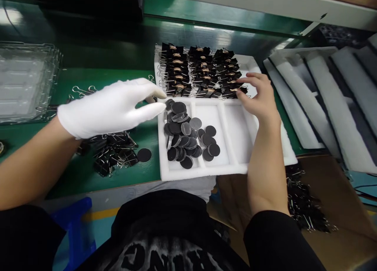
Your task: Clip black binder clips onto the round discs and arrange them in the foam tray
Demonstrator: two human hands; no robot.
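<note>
My left hand (118, 106), in a white glove, hovers at the left edge of the white foam tray (206, 171). Its thumb and fingers are apart, with nothing visible between them. Beside the fingertips, a heap of black round discs (185, 128) fills the left compartment and spills into the middle one. My bare right hand (259, 94) reaches over the right compartment. Its thumb and fingertips close around a black binder clip (234, 91) at the near end of the right-hand row. Three rows of clipped pieces (203, 68) with copper-coloured edges stand in the far foam tray (250, 63).
Loose binder clips (114, 151) and a single black disc (144, 155) lie on the green table at left. Clear plastic trays (26, 82) are stacked farther left. White foam trays (324, 94) lean at right, above a cardboard box (332, 200) holding more clips.
</note>
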